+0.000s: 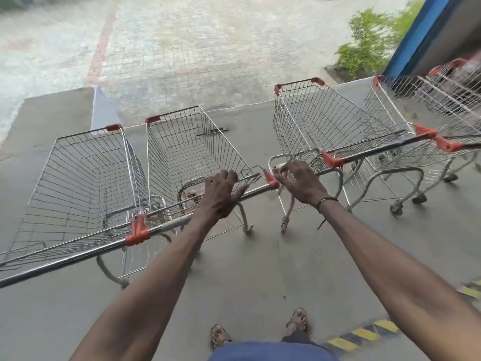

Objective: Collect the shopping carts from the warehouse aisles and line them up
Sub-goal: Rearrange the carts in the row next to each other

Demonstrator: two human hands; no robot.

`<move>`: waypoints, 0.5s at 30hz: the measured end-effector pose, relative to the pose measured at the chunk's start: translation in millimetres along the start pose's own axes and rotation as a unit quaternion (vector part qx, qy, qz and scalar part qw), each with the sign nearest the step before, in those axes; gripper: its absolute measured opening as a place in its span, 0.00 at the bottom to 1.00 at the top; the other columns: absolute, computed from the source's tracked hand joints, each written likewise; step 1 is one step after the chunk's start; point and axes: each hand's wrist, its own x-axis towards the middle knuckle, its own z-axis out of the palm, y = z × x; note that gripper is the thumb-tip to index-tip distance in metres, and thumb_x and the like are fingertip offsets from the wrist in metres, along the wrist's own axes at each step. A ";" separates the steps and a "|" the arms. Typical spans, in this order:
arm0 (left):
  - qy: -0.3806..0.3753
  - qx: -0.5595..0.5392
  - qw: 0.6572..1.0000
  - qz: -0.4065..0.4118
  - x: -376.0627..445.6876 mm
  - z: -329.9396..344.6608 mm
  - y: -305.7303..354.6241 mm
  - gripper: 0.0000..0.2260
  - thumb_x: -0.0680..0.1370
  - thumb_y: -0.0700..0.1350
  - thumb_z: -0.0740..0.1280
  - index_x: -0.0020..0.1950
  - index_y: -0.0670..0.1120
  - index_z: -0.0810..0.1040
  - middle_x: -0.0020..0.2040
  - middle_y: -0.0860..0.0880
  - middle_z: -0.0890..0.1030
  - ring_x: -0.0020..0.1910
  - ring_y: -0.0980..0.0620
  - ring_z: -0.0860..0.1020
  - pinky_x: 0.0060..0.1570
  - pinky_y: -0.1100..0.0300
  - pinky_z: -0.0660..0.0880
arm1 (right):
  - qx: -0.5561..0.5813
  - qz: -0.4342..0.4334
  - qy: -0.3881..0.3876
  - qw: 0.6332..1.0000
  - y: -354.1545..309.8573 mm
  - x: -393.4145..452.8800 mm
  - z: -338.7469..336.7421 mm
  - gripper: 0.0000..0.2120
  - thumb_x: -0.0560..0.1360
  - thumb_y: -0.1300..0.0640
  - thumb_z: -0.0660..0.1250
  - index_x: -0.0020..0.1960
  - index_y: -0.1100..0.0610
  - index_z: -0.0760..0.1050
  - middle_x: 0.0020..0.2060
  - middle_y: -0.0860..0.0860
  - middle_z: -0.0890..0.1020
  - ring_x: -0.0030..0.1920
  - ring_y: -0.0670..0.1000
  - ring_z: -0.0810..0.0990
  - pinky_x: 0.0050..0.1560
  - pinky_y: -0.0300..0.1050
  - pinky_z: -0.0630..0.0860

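The left hand (221, 196) rests released on the middle cart's handle (255, 190); the right hand (299, 182) hovers released beside the next cart (325, 121).

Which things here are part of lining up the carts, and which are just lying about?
Part of the job:
second cart, left hand on its handle
third cart, right hand at its frame
far-left cart
right-end carts

Just lying about:
green shrub
dark strip on the floor
striped floor marking

Soft, even daylight — faint shadows, wide-angle bowing, motion blur at the edges
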 end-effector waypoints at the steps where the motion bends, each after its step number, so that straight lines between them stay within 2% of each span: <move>1: -0.002 0.001 1.000 0.009 10.7 5.8 14.4 0.18 0.84 0.62 0.59 0.59 0.48 0.74 0.56 0.47 0.76 0.56 0.45 0.74 0.59 0.45 0.66 | 0.001 0.002 0.006 1.000 13.1 -1.7 -11.9 0.20 0.81 0.39 0.67 0.56 0.56 0.81 0.55 0.54 0.82 0.59 0.57 0.77 0.62 0.57 0.75; 3: -0.005 -0.006 1.000 0.019 33.2 19.7 44.2 0.19 0.83 0.63 0.59 0.59 0.48 0.74 0.55 0.47 0.76 0.55 0.45 0.75 0.56 0.47 0.65 | 0.005 0.018 0.018 1.000 39.6 -7.3 -36.8 0.19 0.81 0.42 0.70 0.58 0.57 0.82 0.59 0.56 0.82 0.64 0.59 0.76 0.66 0.55 0.73; 5: -0.008 -0.017 0.999 0.029 56.4 36.3 77.4 0.20 0.82 0.64 0.59 0.58 0.49 0.75 0.55 0.48 0.77 0.55 0.45 0.75 0.55 0.48 0.64 | 0.009 0.034 0.024 0.999 72.6 -14.9 -60.9 0.21 0.81 0.39 0.68 0.60 0.57 0.81 0.64 0.58 0.80 0.69 0.60 0.74 0.68 0.55 0.71; 7: -0.008 -0.023 0.999 0.045 79.5 54.9 112.0 0.19 0.83 0.63 0.61 0.60 0.49 0.75 0.56 0.48 0.78 0.56 0.45 0.75 0.58 0.45 0.66 | -0.003 0.039 0.025 0.999 107.2 -20.9 -84.7 0.27 0.80 0.31 0.62 0.61 0.54 0.79 0.60 0.56 0.81 0.64 0.58 0.75 0.66 0.59 0.75; 9: -0.007 -0.027 0.998 0.061 101.1 73.8 145.6 0.18 0.83 0.63 0.61 0.60 0.49 0.74 0.57 0.47 0.77 0.56 0.45 0.75 0.60 0.44 0.67 | -0.011 0.041 0.036 0.998 141.3 -24.8 -108.6 0.30 0.78 0.28 0.58 0.59 0.53 0.80 0.55 0.53 0.81 0.59 0.54 0.75 0.61 0.57 0.77; 11: -0.011 -0.036 0.997 0.070 119.0 90.0 178.0 0.18 0.83 0.62 0.61 0.60 0.49 0.73 0.57 0.47 0.77 0.57 0.45 0.75 0.60 0.45 0.67 | -0.014 0.042 0.051 0.998 171.8 -26.1 -130.7 0.27 0.80 0.32 0.63 0.57 0.56 0.82 0.54 0.53 0.82 0.58 0.53 0.77 0.59 0.54 0.76; 13: -0.013 -0.040 0.996 0.076 132.5 104.2 204.9 0.17 0.84 0.61 0.62 0.61 0.48 0.73 0.58 0.47 0.77 0.57 0.45 0.75 0.60 0.45 0.67 | -0.026 0.042 0.061 0.997 199.2 -25.4 -147.1 0.19 0.82 0.40 0.68 0.57 0.57 0.82 0.54 0.55 0.82 0.58 0.54 0.76 0.59 0.54 0.76; 15: -0.019 -0.038 0.995 0.085 143.7 117.3 225.9 0.17 0.84 0.61 0.62 0.61 0.48 0.73 0.58 0.47 0.77 0.58 0.44 0.74 0.60 0.45 0.67 | -0.037 0.048 0.059 0.996 226.2 -22.4 -156.8 0.16 0.82 0.43 0.69 0.57 0.57 0.81 0.54 0.55 0.81 0.56 0.51 0.73 0.58 0.52 0.76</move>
